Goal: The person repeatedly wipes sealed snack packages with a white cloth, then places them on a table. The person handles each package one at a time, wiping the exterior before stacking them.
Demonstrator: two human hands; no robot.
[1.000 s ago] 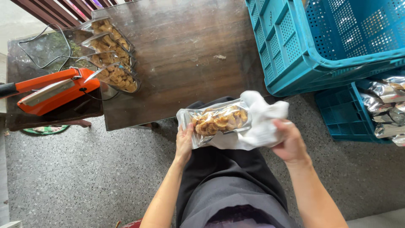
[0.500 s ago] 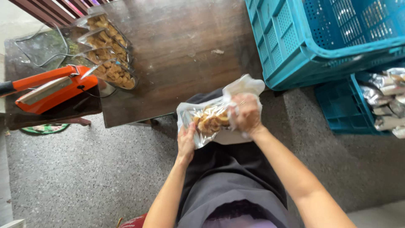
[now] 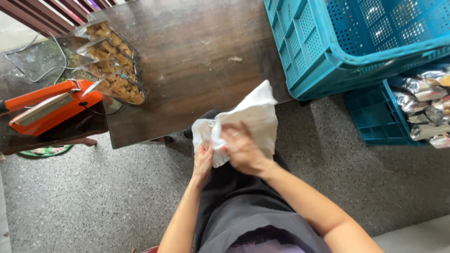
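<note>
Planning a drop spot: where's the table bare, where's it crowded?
Bare: the wooden table between the row of snack packs and the teal crate. Crowded: left end, packs plus the orange sealer. Both hands hold a white cloth off the front edge.
</note>
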